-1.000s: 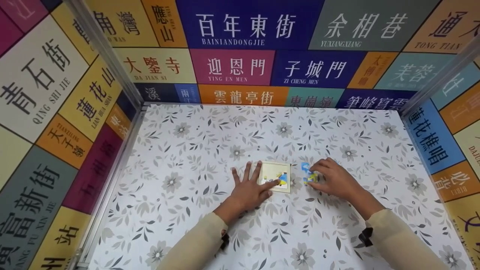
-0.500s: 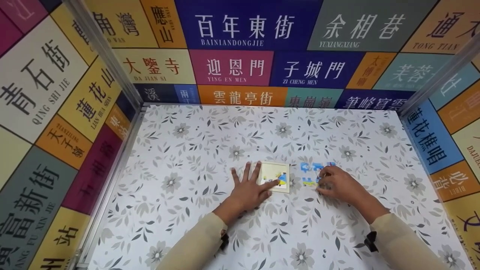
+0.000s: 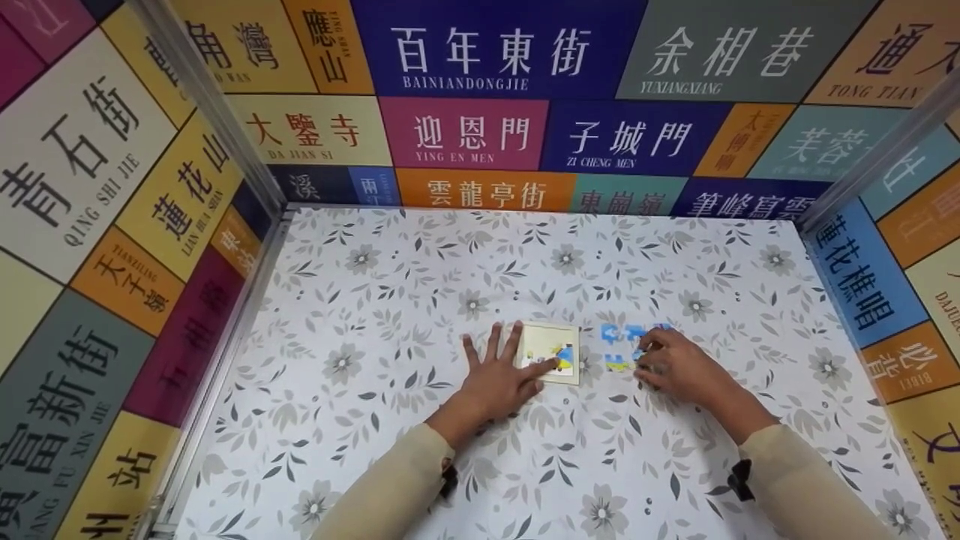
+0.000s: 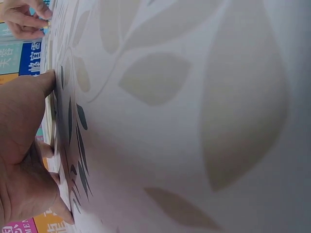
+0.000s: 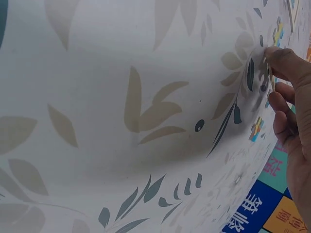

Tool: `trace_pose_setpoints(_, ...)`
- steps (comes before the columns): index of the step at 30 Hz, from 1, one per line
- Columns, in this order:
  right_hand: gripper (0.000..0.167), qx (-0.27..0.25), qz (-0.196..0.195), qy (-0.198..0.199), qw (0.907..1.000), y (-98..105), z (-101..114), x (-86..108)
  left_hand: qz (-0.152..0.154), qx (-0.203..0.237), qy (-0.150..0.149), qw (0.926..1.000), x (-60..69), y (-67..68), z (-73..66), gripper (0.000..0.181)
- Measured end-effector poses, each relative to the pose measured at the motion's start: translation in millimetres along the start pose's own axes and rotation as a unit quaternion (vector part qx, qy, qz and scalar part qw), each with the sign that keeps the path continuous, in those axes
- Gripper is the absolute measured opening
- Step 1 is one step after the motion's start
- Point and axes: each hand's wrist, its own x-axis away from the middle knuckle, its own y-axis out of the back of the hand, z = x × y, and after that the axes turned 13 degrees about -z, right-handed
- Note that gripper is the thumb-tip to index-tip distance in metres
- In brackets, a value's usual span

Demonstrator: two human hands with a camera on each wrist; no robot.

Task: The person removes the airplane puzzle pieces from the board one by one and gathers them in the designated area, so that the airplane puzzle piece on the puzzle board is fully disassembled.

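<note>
Shifted toward the right edge of the table (image 3: pixel 412 300), the right hand (image 3: pixel 681 367) pinches a puzzle piece (image 5: pixel 271 81), with the board (image 3: pixel 540 337) to its left, midway between both side edges, partly under the spread fingers of the left hand (image 3: pixel 495 382).

A white, grey-flowered tabletop (image 3: pixel 420 277) bears a square puzzle board (image 3: pixel 551 334) and, beside it, loose puzzle pieces (image 3: pixel 611 332).

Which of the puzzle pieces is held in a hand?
The piece pinched in the right hand; the other loose pieces lie on the table.
</note>
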Motion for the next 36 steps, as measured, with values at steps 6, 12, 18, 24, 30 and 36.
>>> trace_pose_setpoints(6, 0.011, 0.007, -0.027, 0.03, 0.9992, -4, -1, -1.0, -0.011, 0.006, -0.005, 0.9999, 1.7, 2.9, -1.5, 0.052)
trace_pose_setpoints(12, 0.008, 0.011, -0.01, 0.019, 0.9997, -6, -2, -2.3, -0.011, 0.009, -0.006, 0.9999, 2.9, 1.2, -1.5, 0.052)
trace_pose_setpoints(18, 0.01, 0.008, 0.008, -0.015, 0.9998, -5, 1, -5.2, -0.017, 0.01, -0.007, 0.9998, 3.2, 0.8, 0.0, 0.052)
trace_pose_setpoints(24, 0.012, 0.014, -0.035, 0.023, 0.999, -7, 10, -14.3, -0.016, 0.01, -0.008, 0.9998, 3.7, -1.0, 0.6, 0.051)
trace_pose_setpoints(30, 0.023, -0.008, -0.042, 0.01, 0.999, -14, 30, -31.5, -0.012, 0.003, -0.006, 0.9999, 2.9, -0.1, -0.9, 0.051)
trace_pose_setpoints(36, 0.042, -0.028, -0.01, -0.026, 0.9992, -24, 49, -52.0, -0.002, -0.01, -0.005, 0.9999, 0.8, -0.9, 0.6, 0.052)
